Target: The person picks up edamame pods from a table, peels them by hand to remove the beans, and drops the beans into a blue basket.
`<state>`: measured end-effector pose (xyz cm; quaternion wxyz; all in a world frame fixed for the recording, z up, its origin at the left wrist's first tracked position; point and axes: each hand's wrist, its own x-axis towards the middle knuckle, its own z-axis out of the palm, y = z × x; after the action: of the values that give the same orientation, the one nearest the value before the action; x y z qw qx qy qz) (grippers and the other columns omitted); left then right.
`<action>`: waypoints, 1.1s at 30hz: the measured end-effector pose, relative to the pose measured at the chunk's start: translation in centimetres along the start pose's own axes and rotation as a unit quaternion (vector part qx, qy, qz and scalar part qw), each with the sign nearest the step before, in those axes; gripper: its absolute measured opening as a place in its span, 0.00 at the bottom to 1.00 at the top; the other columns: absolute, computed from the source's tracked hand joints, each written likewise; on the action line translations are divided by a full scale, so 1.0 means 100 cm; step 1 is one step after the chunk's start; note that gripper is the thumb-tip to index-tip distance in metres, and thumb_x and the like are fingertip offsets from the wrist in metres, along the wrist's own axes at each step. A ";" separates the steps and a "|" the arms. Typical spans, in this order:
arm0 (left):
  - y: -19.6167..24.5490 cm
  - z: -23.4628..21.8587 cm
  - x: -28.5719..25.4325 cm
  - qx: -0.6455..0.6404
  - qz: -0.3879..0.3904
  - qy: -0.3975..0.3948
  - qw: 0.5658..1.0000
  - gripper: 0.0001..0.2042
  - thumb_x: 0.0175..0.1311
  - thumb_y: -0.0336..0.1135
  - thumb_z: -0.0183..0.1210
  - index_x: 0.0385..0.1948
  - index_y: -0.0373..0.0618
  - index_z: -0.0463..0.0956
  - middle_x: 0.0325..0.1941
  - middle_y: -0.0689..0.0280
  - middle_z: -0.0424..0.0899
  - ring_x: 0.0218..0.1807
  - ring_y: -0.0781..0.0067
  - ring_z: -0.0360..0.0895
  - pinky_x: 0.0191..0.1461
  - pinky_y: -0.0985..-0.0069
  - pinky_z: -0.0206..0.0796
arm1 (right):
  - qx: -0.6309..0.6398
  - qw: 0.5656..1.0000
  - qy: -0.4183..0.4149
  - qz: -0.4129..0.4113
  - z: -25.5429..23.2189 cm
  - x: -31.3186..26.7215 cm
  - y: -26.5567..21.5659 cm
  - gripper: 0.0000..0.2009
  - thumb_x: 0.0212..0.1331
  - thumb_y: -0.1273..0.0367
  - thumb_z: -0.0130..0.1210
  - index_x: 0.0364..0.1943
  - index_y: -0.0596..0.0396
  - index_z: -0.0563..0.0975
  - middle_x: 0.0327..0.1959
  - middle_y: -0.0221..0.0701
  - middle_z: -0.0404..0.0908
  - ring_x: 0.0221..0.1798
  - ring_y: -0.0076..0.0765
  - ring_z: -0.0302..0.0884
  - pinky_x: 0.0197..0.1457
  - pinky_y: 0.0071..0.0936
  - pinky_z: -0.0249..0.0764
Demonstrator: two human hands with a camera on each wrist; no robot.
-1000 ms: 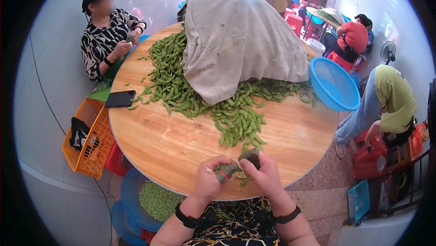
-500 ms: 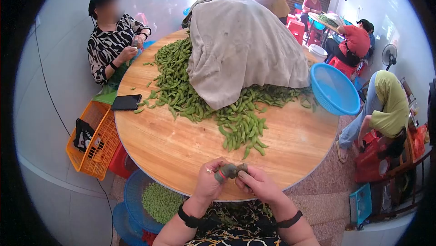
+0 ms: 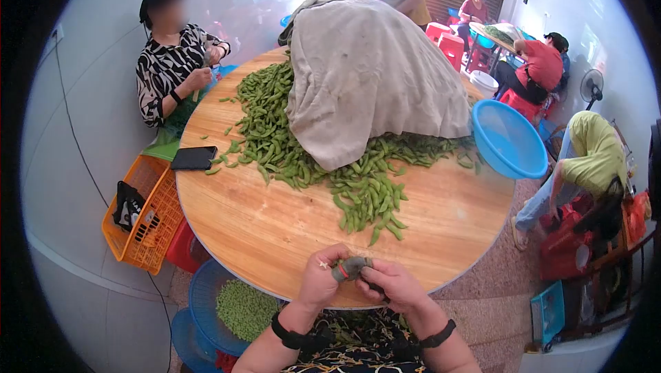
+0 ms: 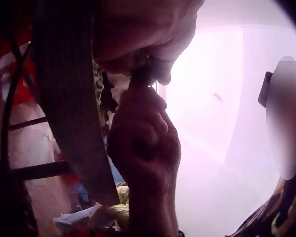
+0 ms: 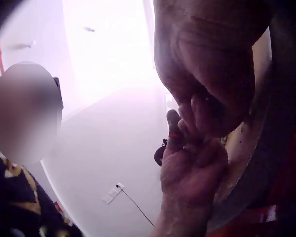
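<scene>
Both hands meet at the near edge of the round wooden table [image 3: 241, 215], fingers curled inward. My left hand [image 3: 318, 285] wears a grey thumb cover [image 3: 350, 267] with a red band, also visible in the right wrist view. My right hand [image 3: 398, 283] presses its thumb and fingertips against it, with dark covering on its fingers too. Between the fingertips, the left wrist view shows a small dark-green soybean pod [image 4: 147, 71], mostly hidden by the fingers. Ahead lies a spill of green soybean pods [image 3: 368, 204], running out from a heap beneath a grey cloth [image 3: 372, 77].
A blue basket [image 3: 509, 140] stands at the table's right edge, a black phone [image 3: 193, 158] at its left. Below on the left, a blue basin [image 3: 206, 304] holds shelled beans [image 3: 244, 310] beside an orange crate [image 3: 141, 215]. One person [image 3: 177, 63] sits left; another [image 3: 585, 160] bends over at right.
My hands have drawn together over the table's near edge, the right one turning its fingers in against the left thumb. The head view has shifted slightly. The person at left has moved their hands.
</scene>
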<state>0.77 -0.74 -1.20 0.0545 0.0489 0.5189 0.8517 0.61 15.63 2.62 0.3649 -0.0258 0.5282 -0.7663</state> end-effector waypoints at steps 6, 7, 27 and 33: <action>0.009 0.009 -0.001 -0.057 -0.036 -0.054 0.996 0.08 0.55 0.34 0.60 0.27 0.41 0.72 0.26 0.71 0.75 0.31 0.83 0.71 0.36 0.84 0.63 | 0.055 0.998 0.001 0.018 -0.005 -0.001 0.005 0.09 0.63 0.66 0.45 0.30 0.54 0.72 0.21 0.20 0.70 0.19 0.12 0.62 0.20 0.12 0.57; 0.012 0.013 -0.001 -0.021 -0.035 -0.044 0.998 0.07 0.55 0.33 0.60 0.27 0.41 0.72 0.27 0.72 0.75 0.32 0.83 0.70 0.37 0.84 0.63 | 0.052 0.998 -0.012 0.024 -0.002 0.000 0.005 0.09 0.63 0.66 0.45 0.30 0.54 0.72 0.21 0.20 0.70 0.19 0.12 0.62 0.20 0.12 0.57; 0.007 0.007 -0.002 -0.117 -0.028 0.022 0.992 0.14 0.57 0.24 0.51 0.46 0.37 0.72 0.30 0.73 0.73 0.30 0.88 0.68 0.30 0.92 0.57 | -0.678 0.664 0.242 -0.202 -0.030 0.026 -0.027 0.07 0.52 0.67 0.52 0.34 0.54 0.75 0.21 0.41 0.76 0.27 0.45 0.76 0.30 0.39 0.71; 0.018 0.016 -0.005 0.045 -0.134 -0.083 0.986 0.14 0.56 0.26 0.56 0.45 0.39 0.73 0.30 0.73 0.75 0.27 0.89 0.67 0.29 0.90 0.58 | -0.751 0.588 0.243 -0.178 -0.024 0.034 -0.026 0.07 0.53 0.65 0.51 0.28 0.54 0.72 0.20 0.40 0.76 0.25 0.48 0.76 0.28 0.43 0.71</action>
<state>1.45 -0.23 1.10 0.2089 0.0523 0.5524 0.8053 -4.32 15.95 2.57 -0.0693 -0.1973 0.9699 -0.1246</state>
